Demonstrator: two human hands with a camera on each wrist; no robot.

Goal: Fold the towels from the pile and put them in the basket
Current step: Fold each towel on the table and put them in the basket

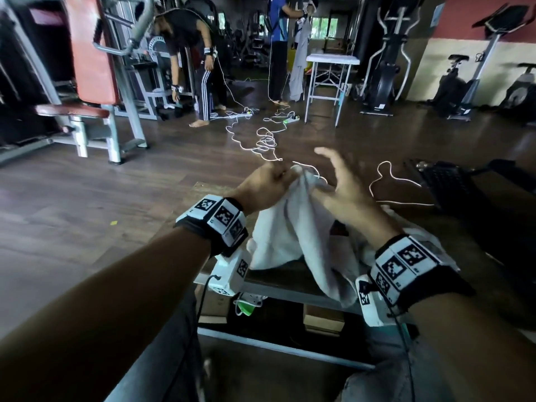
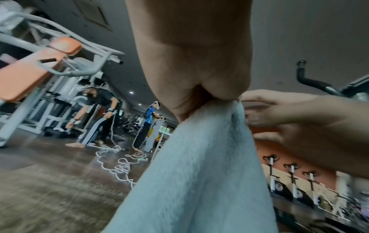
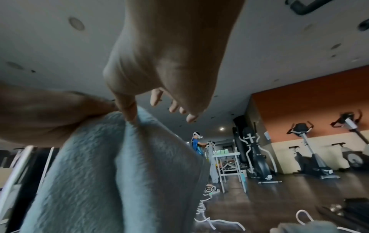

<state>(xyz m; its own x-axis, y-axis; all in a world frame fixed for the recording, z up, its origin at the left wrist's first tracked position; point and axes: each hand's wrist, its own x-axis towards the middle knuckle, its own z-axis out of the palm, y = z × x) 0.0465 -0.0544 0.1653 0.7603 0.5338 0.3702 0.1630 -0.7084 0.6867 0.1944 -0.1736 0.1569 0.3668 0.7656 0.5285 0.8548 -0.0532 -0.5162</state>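
Note:
My left hand [image 1: 285,174] pinches the top of a pale grey-white towel [image 1: 285,227] and holds it up over the table [image 1: 278,281], so the cloth hangs in folds. In the left wrist view the towel [image 2: 199,165] comes out from under the curled left hand [image 2: 203,97]. My right hand [image 1: 333,175] is beside it with its fingers spread. Only its thumb touches the towel's [image 3: 99,165] top fold in the right wrist view, where the right hand [image 3: 159,108] is otherwise free. More white towel cloth [image 1: 412,230] lies under my right wrist. A dark meshed basket [image 1: 446,184] sits at the right.
White cable [image 1: 264,140] loops across the wooden floor ahead. A red-padded gym machine [image 1: 87,68] stands at the left, and a white table [image 1: 330,62] and exercise bikes [image 1: 464,82] at the back. Two people [image 1: 203,68] [image 1: 278,47] stand beyond the cable.

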